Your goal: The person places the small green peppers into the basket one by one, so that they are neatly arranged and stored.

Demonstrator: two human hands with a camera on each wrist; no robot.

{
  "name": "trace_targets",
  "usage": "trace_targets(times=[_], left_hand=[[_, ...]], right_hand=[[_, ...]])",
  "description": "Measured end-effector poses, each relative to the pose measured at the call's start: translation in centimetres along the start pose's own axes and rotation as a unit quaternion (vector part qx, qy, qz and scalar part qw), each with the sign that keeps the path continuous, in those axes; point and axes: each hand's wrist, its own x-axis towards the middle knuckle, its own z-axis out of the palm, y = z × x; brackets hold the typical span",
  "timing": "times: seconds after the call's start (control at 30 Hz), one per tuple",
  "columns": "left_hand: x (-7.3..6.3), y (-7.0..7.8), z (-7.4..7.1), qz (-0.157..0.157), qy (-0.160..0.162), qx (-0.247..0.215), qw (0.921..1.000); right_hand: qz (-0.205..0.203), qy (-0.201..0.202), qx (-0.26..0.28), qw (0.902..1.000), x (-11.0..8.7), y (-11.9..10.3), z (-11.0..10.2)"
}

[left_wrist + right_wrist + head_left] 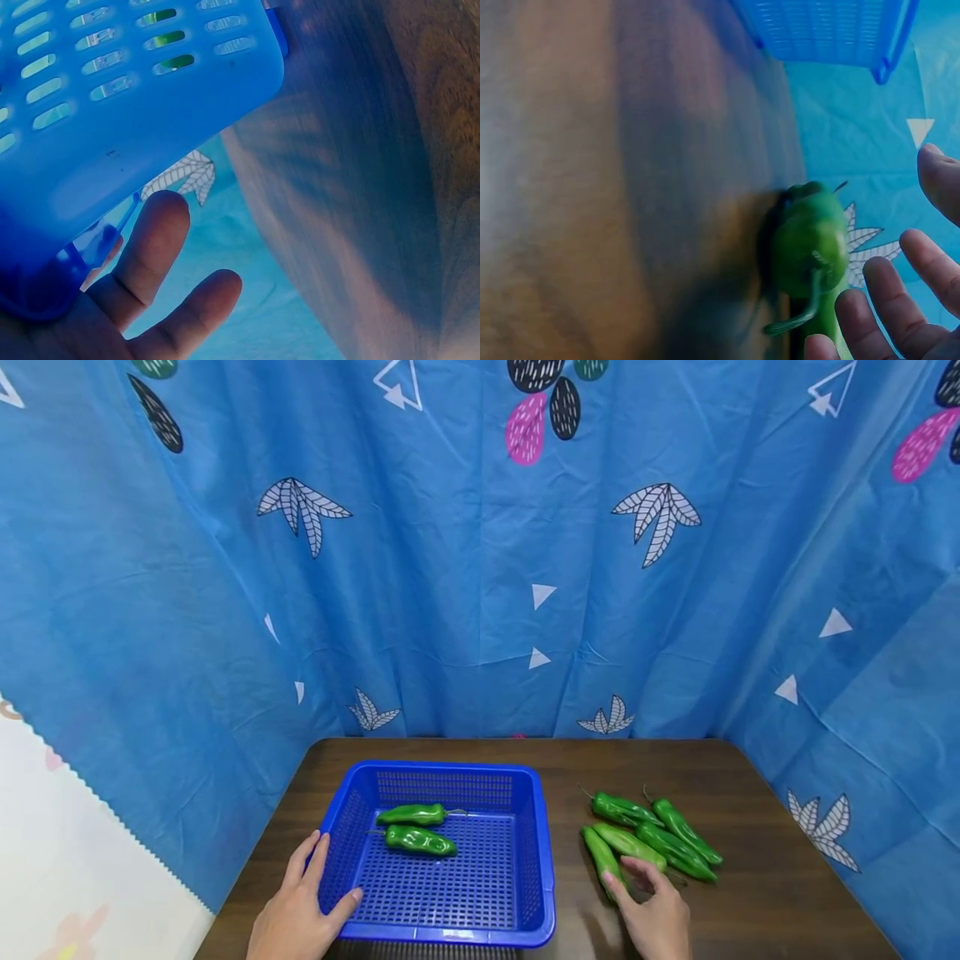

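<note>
My left hand (296, 906) rests at the front left corner of a blue plastic basket (534, 860), thumb over the rim, other fingers along the outer left side. In the left wrist view two fingers (161, 232) extend loosely beside the slotted wall (112, 161). Inside the basket lie two green peppers, one (412, 814) behind the other (420, 840). My right hand (656, 914) is at the near end of a group of several green peppers on the table, thumb by the leftmost pepper (602, 857). A lighter green pepper (630, 843) lies just beyond the fingers. In the right wrist view its fingers are spread beside a pepper (810, 240).
The basket and loose peppers stand on a dark brown wooden table (573, 902). More peppers, such as the rightmost pepper (686, 831), lie farther back. A blue patterned curtain (480, 568) surrounds the table's back and sides. A pale cloth (82, 860) shows at left.
</note>
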Motion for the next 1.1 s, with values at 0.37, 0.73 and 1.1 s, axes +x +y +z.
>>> trace_targets(times=[0.37, 0.73, 1.1], left_hand=[[0.0, -0.3, -0.2, -0.005, -0.009, 0.001, 0.9999], [0.0, -0.2, -0.1, -0.004, -0.004, -0.003, 1.0000], [0.0, 0.1, -0.1, 0.000, 0.002, -0.004, 1.0000]], right_hand=[[0.007, -0.009, -0.008, 0.9999, 0.2, 0.8, 0.8], [0.009, -0.018, -0.022, 0.9996, 0.7, 1.7, 1.5], [0.011, -0.028, -0.039, 0.9988, 1.1, 2.0, 1.7]])
